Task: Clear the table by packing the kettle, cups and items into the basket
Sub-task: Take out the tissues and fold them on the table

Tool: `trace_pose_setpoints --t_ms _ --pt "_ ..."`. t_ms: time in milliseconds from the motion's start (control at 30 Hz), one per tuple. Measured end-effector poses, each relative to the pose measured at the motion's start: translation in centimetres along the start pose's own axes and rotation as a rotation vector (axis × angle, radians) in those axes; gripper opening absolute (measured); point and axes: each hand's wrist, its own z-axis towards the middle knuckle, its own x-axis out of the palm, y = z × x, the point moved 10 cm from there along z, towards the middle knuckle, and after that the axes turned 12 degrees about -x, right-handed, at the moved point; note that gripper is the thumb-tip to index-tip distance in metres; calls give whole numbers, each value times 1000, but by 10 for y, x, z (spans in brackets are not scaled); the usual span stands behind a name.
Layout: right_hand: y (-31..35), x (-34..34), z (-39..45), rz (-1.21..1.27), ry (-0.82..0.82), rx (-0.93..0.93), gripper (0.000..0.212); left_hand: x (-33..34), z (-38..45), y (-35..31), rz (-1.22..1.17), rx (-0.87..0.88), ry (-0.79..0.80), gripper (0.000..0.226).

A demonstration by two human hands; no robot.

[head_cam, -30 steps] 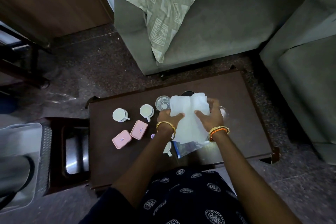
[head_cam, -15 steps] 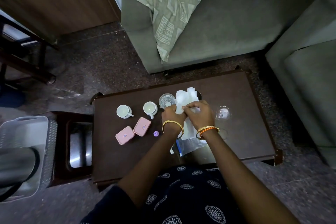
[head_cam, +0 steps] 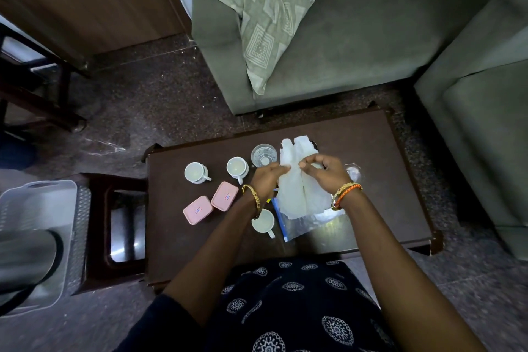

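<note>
Over the dark wooden table [head_cam: 385,151], my left hand [head_cam: 267,180] and my right hand [head_cam: 324,173] both grip a white cloth [head_cam: 300,194], which hangs folded lengthwise between them. Three white cups stand on the table: one [head_cam: 195,172] at the left, one [head_cam: 237,167] beside it, one [head_cam: 263,221] under my left wrist. Two pink lidded boxes [head_cam: 197,209] [head_cam: 225,196] lie near the left cups. Behind my left hand stands a clear glass [head_cam: 263,155]. At the far left, the grey basket [head_cam: 31,203] holds a steel kettle [head_cam: 25,260].
A clear zip bag with a blue edge [head_cam: 303,226] lies under the cloth. Another glass item [head_cam: 353,172] sits right of my right hand. A dark stool [head_cam: 120,223] stands between basket and table. Green sofas [head_cam: 357,31] with a patterned cushion [head_cam: 268,17] border the far and right sides.
The spread cloth has been gathered and folded narrower between my hands. The view has shifted slightly, and the cup by my left wrist is now uncovered.
</note>
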Motion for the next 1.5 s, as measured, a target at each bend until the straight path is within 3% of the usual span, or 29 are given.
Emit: trace_pose_setpoints --t_ms 100,167,300,433,533,600,700,767,867,967,1067,1167,1267,1400,1500 --pt "-3 1 0 100 15 42 15 -7 -2 -7 32 75 -70 19" --pt "-8 3 -1 282 13 90 24 -12 -1 -9 48 97 -107 13" --pt "-17 10 -7 655 48 176 28 -20 2 -7 -31 63 -98 23" --pt "-28 -1 -5 801 -100 164 31 -22 5 -4 -132 9 -65 23" --pt "-24 7 -4 732 13 150 33 -22 7 -3 -114 6 -56 23" --pt "-27 5 -5 536 30 178 37 -22 8 -3 -96 8 -66 24" --pt "-29 -19 -7 231 -144 186 61 -26 8 -5 -67 25 -97 24" --pt "-27 -29 -9 128 -202 166 57 -28 8 -4 -55 18 -105 19" --pt "-33 -29 -9 261 -188 183 33 -30 8 3 -107 -34 -83 17" --pt "-38 -31 -8 244 -184 193 21 -21 8 13 -232 -118 42 35" --pt "-37 -30 -7 228 -168 193 30 -4 5 6 -280 -95 195 41" --pt "-39 -26 -7 306 -137 227 32 -10 5 -1 -14 4 42 31" --pt "-51 -9 -14 405 -3 362 34 -12 10 -1 73 26 -48 42" --pt "-69 -13 -19 291 -23 457 54 15 18 11 -216 -143 275 54" --pt "-70 -22 -13 217 -83 430 52 18 28 20 -40 -139 270 49"
